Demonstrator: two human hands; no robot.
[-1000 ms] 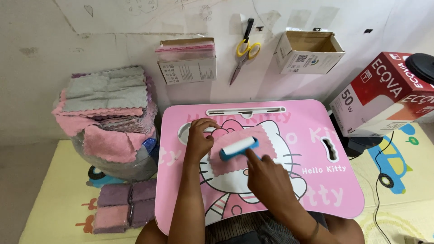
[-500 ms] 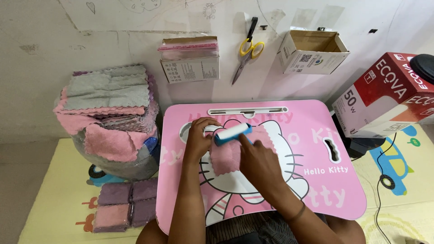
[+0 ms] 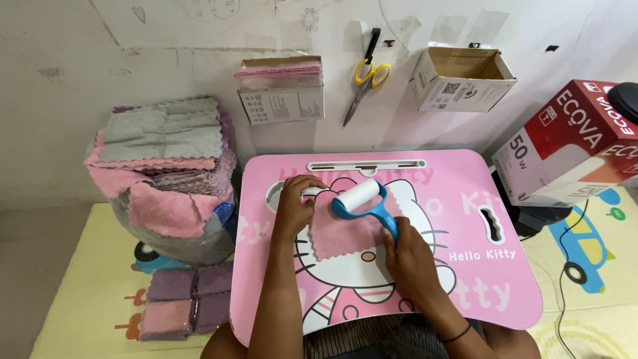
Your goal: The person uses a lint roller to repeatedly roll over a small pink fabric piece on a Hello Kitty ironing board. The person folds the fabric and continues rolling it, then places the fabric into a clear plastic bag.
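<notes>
Right hand: the right hand (image 3: 410, 256) is clenched around the blue handle of a lint roller (image 3: 364, 199); the handle runs up and away from the knuckles to the white roll.
Left hand: the left hand (image 3: 294, 207) lies flat, fingers pressed down on the left edge of a pink cloth (image 3: 345, 231), pinning it rather than gripping it.
Lint roller: the white roll rests on the far edge of the cloth, just beyond the right hand and just right of the left hand's fingertips.
Pink cloth: a small square with a wavy edge, spread flat between the two hands on the table (image 3: 465, 219).
Table: a pink lap table printed with a white cartoon cat; a slot runs along its far edge beyond both hands, and a cut-out grip lies well to the right of the right hand.
Cloth stack: a tall pile of grey and pink cloths (image 3: 163, 159) on a clear bag, well left of the left hand.
Folded cloths: purple and pink folded squares (image 3: 185, 299) on the floor mat, left of the left forearm.
Wall, beyond the hands: yellow-handled scissors (image 3: 364, 76) hanging between two open cardboard boxes (image 3: 458, 80).
Far right: a red and white carton (image 3: 571, 153), well apart from the right hand.
</notes>
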